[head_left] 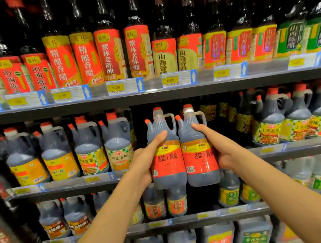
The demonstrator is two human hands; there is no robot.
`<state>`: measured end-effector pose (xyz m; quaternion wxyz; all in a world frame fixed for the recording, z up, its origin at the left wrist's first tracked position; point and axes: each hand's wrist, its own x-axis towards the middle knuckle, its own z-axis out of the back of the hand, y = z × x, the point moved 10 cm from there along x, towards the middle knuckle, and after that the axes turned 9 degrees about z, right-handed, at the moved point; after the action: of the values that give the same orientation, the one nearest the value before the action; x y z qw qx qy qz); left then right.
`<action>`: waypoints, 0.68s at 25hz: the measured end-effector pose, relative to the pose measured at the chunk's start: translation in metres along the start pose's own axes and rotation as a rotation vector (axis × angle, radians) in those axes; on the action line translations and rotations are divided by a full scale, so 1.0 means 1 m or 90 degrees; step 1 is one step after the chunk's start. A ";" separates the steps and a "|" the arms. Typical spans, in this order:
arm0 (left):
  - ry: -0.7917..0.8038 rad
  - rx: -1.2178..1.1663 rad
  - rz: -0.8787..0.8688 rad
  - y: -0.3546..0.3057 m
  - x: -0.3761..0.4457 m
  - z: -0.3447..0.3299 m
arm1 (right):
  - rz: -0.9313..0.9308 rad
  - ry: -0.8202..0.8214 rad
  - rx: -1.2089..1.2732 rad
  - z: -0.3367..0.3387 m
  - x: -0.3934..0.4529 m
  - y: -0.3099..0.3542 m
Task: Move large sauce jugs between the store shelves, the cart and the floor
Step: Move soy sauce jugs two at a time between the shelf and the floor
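My left hand [144, 162] and right hand [216, 150] each grip one full, heavy, slick-sided jug [165, 152], [198, 151] by its body; the handles offer safer purchase.

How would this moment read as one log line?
left hand: holds left jug | right hand: holds right jug | jugs: side by side, before shelf gap

Even store light, seemingly from overhead, fell on the shelf fronts, while the recesses behind the bottles stayed nearly black. Small white glints sat on the necks of the dark top-row bottles [102, 14]. The two central jugs [181, 149] were fairly sharp; labels toward both sides smeared into blur. The price strips [115, 88] were unreadable, and the shelf edges [151, 96] bowed with wide-angle distortion.
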<state>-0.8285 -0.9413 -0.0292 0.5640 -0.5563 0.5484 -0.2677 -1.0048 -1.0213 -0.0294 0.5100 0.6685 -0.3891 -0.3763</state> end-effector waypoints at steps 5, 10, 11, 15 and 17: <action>-0.006 -0.008 -0.012 -0.027 0.042 0.006 | -0.026 0.026 0.004 -0.006 0.045 0.014; -0.016 0.003 -0.007 -0.038 0.072 0.008 | -0.032 0.021 -0.010 -0.009 0.075 0.020; -0.019 0.000 -0.008 -0.040 0.077 0.009 | -0.033 0.025 -0.017 -0.010 0.081 0.021; -0.013 -0.011 -0.028 -0.049 0.090 0.003 | -0.008 0.037 -0.014 -0.012 0.101 0.029; -0.014 -0.021 -0.051 -0.052 0.095 0.001 | 0.016 0.033 -0.020 -0.011 0.111 0.032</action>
<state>-0.7871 -1.0400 -0.0120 0.5496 -0.5900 0.5239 -0.2747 -0.9533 -1.1231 -0.0079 0.5347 0.6650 -0.3786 -0.3584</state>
